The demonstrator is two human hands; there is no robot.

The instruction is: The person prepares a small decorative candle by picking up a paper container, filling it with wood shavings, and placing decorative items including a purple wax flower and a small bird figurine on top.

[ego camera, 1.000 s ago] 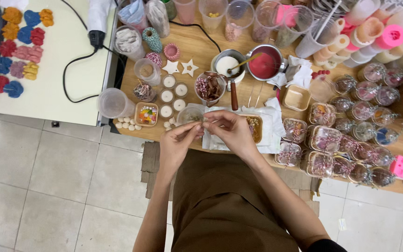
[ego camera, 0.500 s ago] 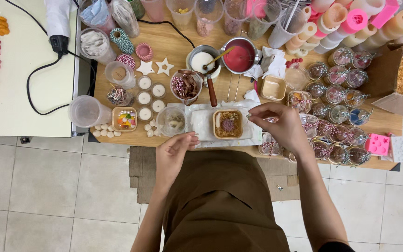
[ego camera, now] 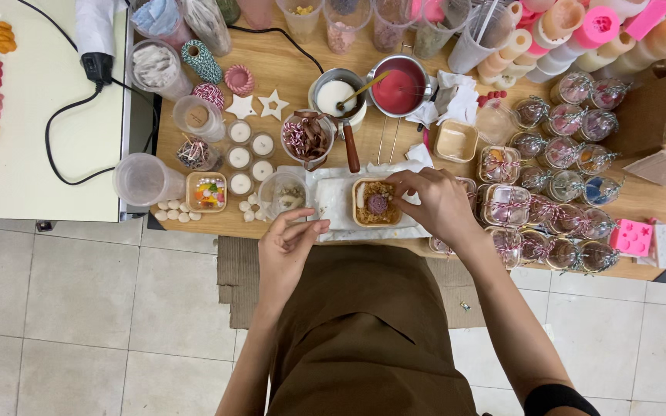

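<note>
A small square box [ego camera: 377, 204] lined with tan shredded filling holds a round purple piece in its middle. It sits on white paper [ego camera: 337, 202] at the front edge of the wooden table [ego camera: 287, 65]. My right hand [ego camera: 433, 202] rests at the box's right rim, fingertips pinched over its top right corner. My left hand [ego camera: 290, 243] hovers just off the table's front edge, left of the box, fingers loosely curled and pinched together; whether anything small is in them I cannot tell.
Two metal pots, one with white wax [ego camera: 336, 96] and one with red wax [ego camera: 400, 86], stand behind the box. Small white candles [ego camera: 240, 158], a clear cup [ego camera: 142, 179] and a bead tray [ego camera: 206, 192] lie left. Several wrapped glass jars [ego camera: 556, 185] crowd the right.
My right hand has moved left from the jars to the box's right rim. My left hand has stayed near the table's front edge, rising a little.
</note>
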